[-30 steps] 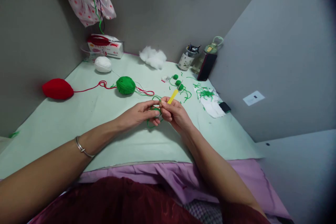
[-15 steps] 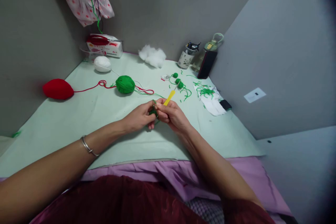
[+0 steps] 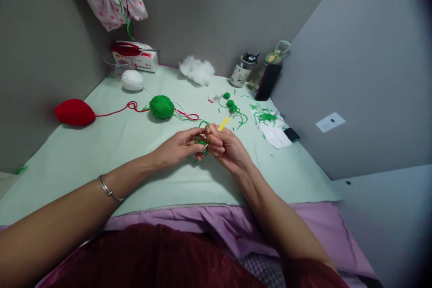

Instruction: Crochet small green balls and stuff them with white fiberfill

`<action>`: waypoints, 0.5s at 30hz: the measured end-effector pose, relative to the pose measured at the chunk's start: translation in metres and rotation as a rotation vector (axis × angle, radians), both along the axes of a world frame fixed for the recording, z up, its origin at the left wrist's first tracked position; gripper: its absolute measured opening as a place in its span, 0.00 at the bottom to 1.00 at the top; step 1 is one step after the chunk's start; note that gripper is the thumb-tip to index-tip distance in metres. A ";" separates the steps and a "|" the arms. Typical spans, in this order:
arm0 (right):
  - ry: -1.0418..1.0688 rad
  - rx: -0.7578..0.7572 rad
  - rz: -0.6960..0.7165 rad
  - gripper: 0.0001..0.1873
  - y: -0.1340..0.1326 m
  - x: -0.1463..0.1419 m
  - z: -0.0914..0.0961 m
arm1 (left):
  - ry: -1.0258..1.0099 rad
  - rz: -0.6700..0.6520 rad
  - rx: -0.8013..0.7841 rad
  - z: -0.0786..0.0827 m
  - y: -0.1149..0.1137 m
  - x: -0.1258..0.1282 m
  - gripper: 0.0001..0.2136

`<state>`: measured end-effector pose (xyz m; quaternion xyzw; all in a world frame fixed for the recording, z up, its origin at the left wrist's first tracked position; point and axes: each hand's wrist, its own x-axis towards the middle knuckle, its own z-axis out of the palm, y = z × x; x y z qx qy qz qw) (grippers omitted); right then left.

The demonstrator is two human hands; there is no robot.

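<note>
My left hand (image 3: 184, 146) is closed on a small piece of green crochet work (image 3: 203, 144), mostly hidden by the fingers. Beside it, my right hand (image 3: 225, 144) grips a crochet hook (image 3: 224, 123) by its yellow handle; a metal tip shows below the fingers, close to the green piece. A strand of green yarn runs from near the hands toward the green yarn ball (image 3: 161, 107) further back on the table. Small green crocheted balls (image 3: 231, 104) lie beyond my right hand.
A red yarn ball (image 3: 75, 112) and a white yarn ball (image 3: 132, 80) lie at left. White stuffing (image 3: 197, 71), a pen holder (image 3: 240, 74), a bottle (image 3: 277, 54) and a phone (image 3: 268, 82) stand at the back. Green yarn scraps (image 3: 266, 117) lie on white paper (image 3: 276, 137) at right.
My right hand has moved slightly right and turned, tilting the hook's handle lower. More of the green piece and a loop of yarn show between the hands.
</note>
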<state>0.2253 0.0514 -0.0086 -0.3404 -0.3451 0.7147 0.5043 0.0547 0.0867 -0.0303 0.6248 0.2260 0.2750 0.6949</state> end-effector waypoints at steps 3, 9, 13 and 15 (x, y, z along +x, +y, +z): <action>0.018 -0.020 -0.012 0.13 -0.001 0.000 0.003 | -0.004 -0.015 -0.009 0.003 0.000 0.000 0.16; 0.020 -0.057 -0.044 0.12 0.001 -0.008 -0.005 | 0.048 0.121 0.024 -0.010 -0.008 0.011 0.14; 0.035 -0.068 -0.082 0.16 0.004 -0.012 -0.007 | 0.034 0.143 0.031 -0.014 -0.007 0.013 0.13; 0.047 -0.070 -0.106 0.17 0.005 -0.010 -0.004 | 0.009 0.116 0.027 -0.010 -0.005 0.011 0.13</action>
